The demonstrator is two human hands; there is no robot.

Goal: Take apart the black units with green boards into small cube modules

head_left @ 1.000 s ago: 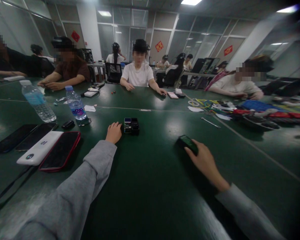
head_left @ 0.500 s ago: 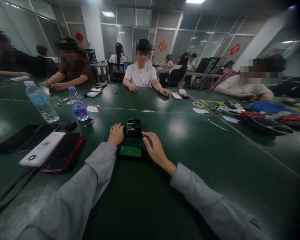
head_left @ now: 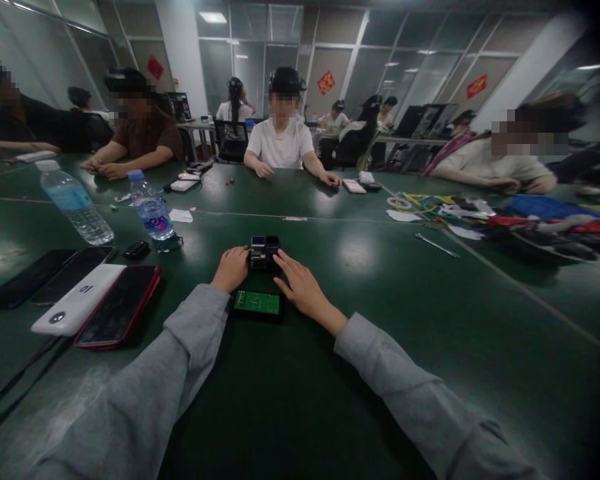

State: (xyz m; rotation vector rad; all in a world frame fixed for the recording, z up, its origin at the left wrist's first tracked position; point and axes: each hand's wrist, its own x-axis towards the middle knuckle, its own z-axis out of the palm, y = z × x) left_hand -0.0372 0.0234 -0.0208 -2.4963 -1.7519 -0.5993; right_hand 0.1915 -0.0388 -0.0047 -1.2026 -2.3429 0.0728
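A small black box-like device [head_left: 259, 254] with an open section of parts and two dark top panels stands on the green table ahead of me. At its left side is my left hand [head_left: 231, 268], fingers loosely bent and their tips against or very close to it. My right hand [head_left: 303, 285] is open, with fingers stretched out and tips at the device's right side. Nearer to me, between my forearms, a green circuit board in a black frame [head_left: 257, 303] lies flat, with neither hand holding it.
To the left lie a red-cased phone [head_left: 119, 307], a white power bank [head_left: 80, 298], two dark phones and a black case [head_left: 137, 250]. Two water bottles [head_left: 150, 205] stand behind. A wrench [head_left: 437, 245] and a heap of cables [head_left: 430, 207] lie right. Several people sit around.
My right hand came from the right with the framed circuit board, set it down before the device and let go, then moved up to the device's right side. My left hand stayed beside the device.
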